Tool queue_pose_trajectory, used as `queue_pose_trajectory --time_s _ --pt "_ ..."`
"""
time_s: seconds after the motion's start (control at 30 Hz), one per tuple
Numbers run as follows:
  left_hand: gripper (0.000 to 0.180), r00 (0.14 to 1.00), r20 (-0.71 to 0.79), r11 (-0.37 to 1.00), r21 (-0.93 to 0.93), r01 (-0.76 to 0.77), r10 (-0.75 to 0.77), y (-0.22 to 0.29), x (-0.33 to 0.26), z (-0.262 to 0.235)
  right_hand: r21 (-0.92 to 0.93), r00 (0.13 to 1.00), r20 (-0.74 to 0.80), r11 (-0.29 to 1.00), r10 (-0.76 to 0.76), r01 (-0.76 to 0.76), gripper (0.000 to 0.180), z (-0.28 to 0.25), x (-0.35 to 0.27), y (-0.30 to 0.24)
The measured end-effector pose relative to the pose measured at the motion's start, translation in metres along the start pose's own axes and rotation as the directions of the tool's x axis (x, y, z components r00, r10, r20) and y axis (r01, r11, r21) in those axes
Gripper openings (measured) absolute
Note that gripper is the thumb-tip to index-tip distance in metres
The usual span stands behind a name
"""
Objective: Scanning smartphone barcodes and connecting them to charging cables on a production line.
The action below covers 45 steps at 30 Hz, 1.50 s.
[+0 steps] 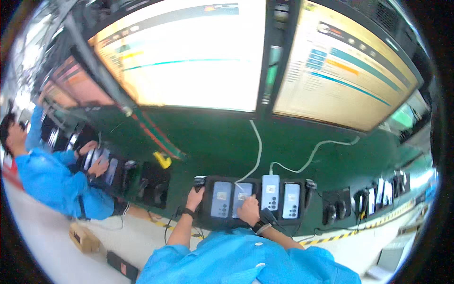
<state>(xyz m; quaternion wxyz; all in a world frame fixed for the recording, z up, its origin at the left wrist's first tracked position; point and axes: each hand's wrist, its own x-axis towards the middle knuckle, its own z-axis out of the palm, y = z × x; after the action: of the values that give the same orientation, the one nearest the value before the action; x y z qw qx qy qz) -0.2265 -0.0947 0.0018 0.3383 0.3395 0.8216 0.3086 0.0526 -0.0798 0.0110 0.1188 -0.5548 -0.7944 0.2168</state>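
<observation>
A black tray lies in front of me, holding several pale blue phones with their backs up. At its left end, my left hand is closed around a black handheld scanner. My right hand rests on the second phone from the left, its fingers bent over the lower right part. The first phone lies left of it. A third phone sits higher than the others, with a white cable at its top end. The rightmost phone lies flat. Another white cable reaches the second phone's top.
Two large monitors stand behind the green bench. A yellow tool lies left of centre. Another black scanner is at the tray's right end. At left, a co-worker in a blue sleeve handles phones. More devices stand at right.
</observation>
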Motion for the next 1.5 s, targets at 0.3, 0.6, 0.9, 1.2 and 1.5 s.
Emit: queue_pose_trajectory --time_s 0.3,0.6,0.9,1.2,1.5 --pt "0.059 0.891 -0.345 0.915 0.370 -0.160 0.295 0.027 -0.020 0.014 0.534 0.972 -0.016 0.824 0.234 -0.189 0.022 -0.023 0.032 0.023" --pt "0.051 0.789 0.307 0.845 -0.249 -0.474 0.533 0.126 -0.056 0.065 0.665 1.000 0.000 0.747 0.025 -0.018 0.022 -0.076 0.000 0.018" --pt "0.024 0.714 0.425 0.829 -0.226 -0.512 0.557 0.141 -0.066 0.050 0.615 0.996 -0.084 0.785 -0.033 0.078 0.020 -0.125 -0.005 0.014" --pt "0.021 0.733 0.409 0.830 -0.389 -0.399 0.544 0.127 -0.104 0.050 0.635 0.974 -0.072 0.743 -0.216 0.212 0.020 -0.156 0.014 -0.027" --pt "0.020 0.747 0.427 0.840 -0.434 -0.325 0.510 0.143 -0.129 0.041 0.623 0.983 -0.106 0.760 -0.153 0.185 0.026 -0.143 0.002 -0.029"
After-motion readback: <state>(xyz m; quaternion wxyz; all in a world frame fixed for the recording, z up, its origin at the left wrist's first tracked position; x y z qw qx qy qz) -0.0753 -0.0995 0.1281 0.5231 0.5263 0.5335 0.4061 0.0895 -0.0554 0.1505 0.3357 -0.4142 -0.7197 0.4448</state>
